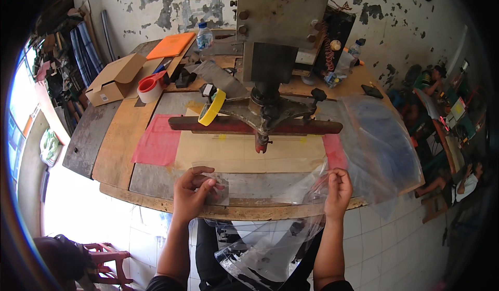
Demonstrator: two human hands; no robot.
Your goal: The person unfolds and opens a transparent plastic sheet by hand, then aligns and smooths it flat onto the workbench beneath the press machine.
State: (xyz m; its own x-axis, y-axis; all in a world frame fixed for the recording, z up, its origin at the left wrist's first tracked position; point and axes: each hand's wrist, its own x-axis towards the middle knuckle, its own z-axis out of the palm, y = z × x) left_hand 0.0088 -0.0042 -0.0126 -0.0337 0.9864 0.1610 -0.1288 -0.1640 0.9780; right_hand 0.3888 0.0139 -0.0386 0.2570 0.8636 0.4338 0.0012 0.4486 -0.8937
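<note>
My left hand is closed at the near edge of the table, a corner of thin clear plastic at its fingertips. With thumb and fingers pressed together, my right hand pinches a large clear plastic sheet, which sags below the table edge over my lap. Whether both pieces belong to one sheet cannot be made out. Just beyond my hands lies a cream work pad with pink-red strips at its sides. Above the pad hangs the long dark-red bar of a metal press.
A yellow tape roll hangs on the press. More clear sheets drape over the table's right side. At the back left are a cardboard box, a red tape dispenser and a bottle. Other people sit far right.
</note>
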